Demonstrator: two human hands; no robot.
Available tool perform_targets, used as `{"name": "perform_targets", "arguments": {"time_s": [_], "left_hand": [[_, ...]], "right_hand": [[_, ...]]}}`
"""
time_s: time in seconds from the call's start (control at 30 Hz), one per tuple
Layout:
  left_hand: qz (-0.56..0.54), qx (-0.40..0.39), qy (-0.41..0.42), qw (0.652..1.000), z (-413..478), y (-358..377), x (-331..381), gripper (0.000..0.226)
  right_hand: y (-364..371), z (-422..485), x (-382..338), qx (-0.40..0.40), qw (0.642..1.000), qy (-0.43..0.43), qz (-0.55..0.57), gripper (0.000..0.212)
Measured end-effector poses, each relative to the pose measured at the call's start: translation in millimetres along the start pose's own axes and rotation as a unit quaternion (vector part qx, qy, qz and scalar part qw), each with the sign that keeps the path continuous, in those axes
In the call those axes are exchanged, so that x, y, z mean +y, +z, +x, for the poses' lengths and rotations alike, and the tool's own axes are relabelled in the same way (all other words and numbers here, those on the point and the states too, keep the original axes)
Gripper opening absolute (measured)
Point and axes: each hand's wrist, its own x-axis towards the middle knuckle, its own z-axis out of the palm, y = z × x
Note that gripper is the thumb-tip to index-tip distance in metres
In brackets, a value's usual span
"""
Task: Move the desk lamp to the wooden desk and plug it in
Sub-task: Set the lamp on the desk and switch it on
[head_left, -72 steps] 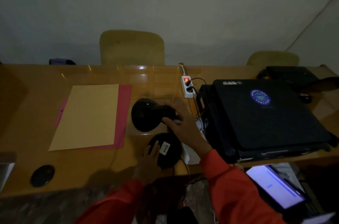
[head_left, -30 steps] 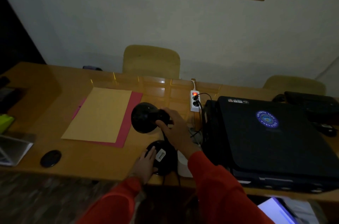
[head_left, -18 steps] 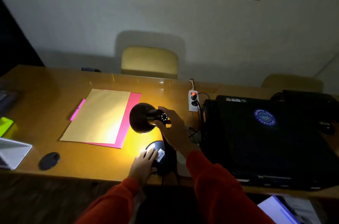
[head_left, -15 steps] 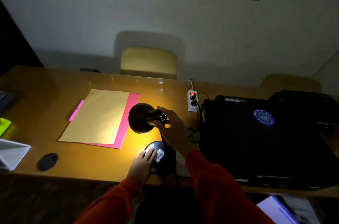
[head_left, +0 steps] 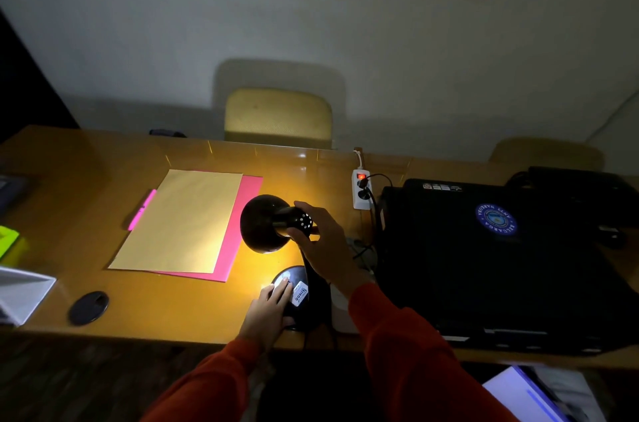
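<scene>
A black desk lamp (head_left: 264, 224) stands near the front edge of the wooden desk (head_left: 69, 179), lit and throwing yellow light on the wood. My right hand (head_left: 321, 241) grips the back of its shade at the neck. My left hand (head_left: 271, 309) rests flat on the round black base (head_left: 299, 286), fingers on its top. A white power strip (head_left: 359, 188) with a red glowing switch lies behind the lamp, two black plugs in it. The lamp's cord is hidden behind my right arm.
A yellow sheet on a pink folder (head_left: 193, 221) lies left of the lamp, a pink pen (head_left: 141, 210) beside it. A big black printer (head_left: 491, 255) fills the right side. A black round cap (head_left: 88, 307) sits front left. Two chairs (head_left: 276, 117) stand behind the desk.
The lamp has switched on and now lights the desk. My hands stay on the shade and base; the shade is tilted a little further down.
</scene>
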Motion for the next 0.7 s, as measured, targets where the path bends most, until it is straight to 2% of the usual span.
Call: {"name": "perform_targets", "arguments": {"time_s": [0.2, 0.3, 0.4, 0.47, 0.7], "left_hand": [[0.013, 0.009, -0.01, 1.0, -3, -1, 1, 0.084], [-0.04, 0.0, -0.004, 0.999, -4, 2, -1, 0.082], [-0.068, 0.007, -0.032, 0.997, -5, 3, 0, 0.085], [-0.073, -0.018, -0.038, 0.996, -3, 12, 1, 0.079], [-0.079, -0.004, -0.048, 0.996, 3, 22, -6, 0.08]], "right_hand": [[0, 0, 0, -0.004, 1.0, -0.001, -0.002, 0.045], [1, 0, 1, 0.0, 1.0, -0.003, -0.004, 0.045], [1, 0, 1, 0.001, 1.0, -0.002, -0.001, 0.045], [1, 0, 2, 0.001, 1.0, 0.0, 0.002, 0.045], [2, 0, 1, 0.002, 1.0, 0.001, 0.004, 0.044]]}}
